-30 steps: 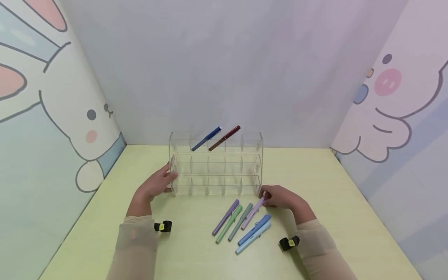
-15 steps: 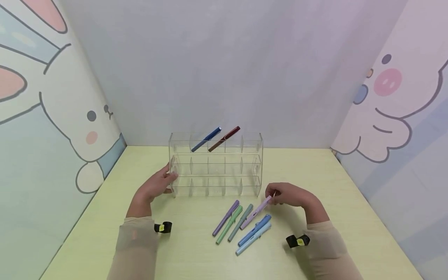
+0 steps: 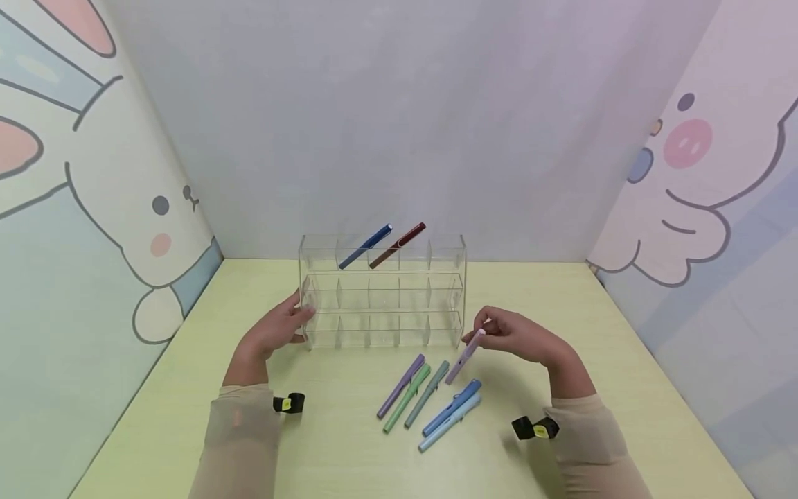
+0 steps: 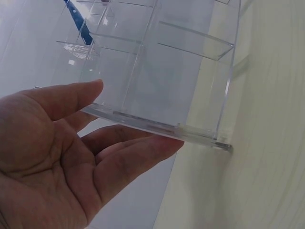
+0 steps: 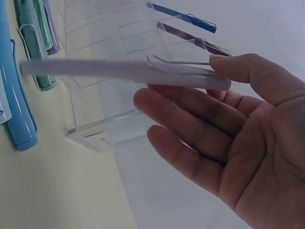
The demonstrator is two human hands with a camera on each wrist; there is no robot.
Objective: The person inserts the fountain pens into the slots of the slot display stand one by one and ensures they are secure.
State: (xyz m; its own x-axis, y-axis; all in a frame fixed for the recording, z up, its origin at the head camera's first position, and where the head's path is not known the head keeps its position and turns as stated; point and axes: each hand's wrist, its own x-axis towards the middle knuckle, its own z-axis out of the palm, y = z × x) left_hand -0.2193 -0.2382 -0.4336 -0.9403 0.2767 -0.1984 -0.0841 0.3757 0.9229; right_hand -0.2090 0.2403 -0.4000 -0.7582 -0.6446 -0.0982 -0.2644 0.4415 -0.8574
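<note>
A clear acrylic pen rack (image 3: 384, 312) with three tiers of compartments stands on the table. My left hand (image 3: 274, 333) holds its left side panel, thumb and fingers on opposite faces in the left wrist view. Between thumb and fingers, my right hand (image 3: 520, 336) pinches a light purple pen (image 5: 114, 70) near its capped end. That pen slants, cap end up, right of the rack's lower corner. In the top tier, a dark blue pen (image 3: 366, 247) and a dark red pen (image 3: 397, 246) lean side by side.
In front of the rack lie a purple pen (image 3: 401, 386), a green pen (image 3: 407, 398), a grey-green pen (image 3: 427, 394), a blue pen (image 3: 451, 407) and a light blue pen (image 3: 450, 423). Behind the table (image 3: 349, 457) rises a pale wall (image 3: 386, 138).
My right hand has drawn the light purple pen up off the table from beside the grey-green one, shifting right and then upward. My left hand stays on the rack.
</note>
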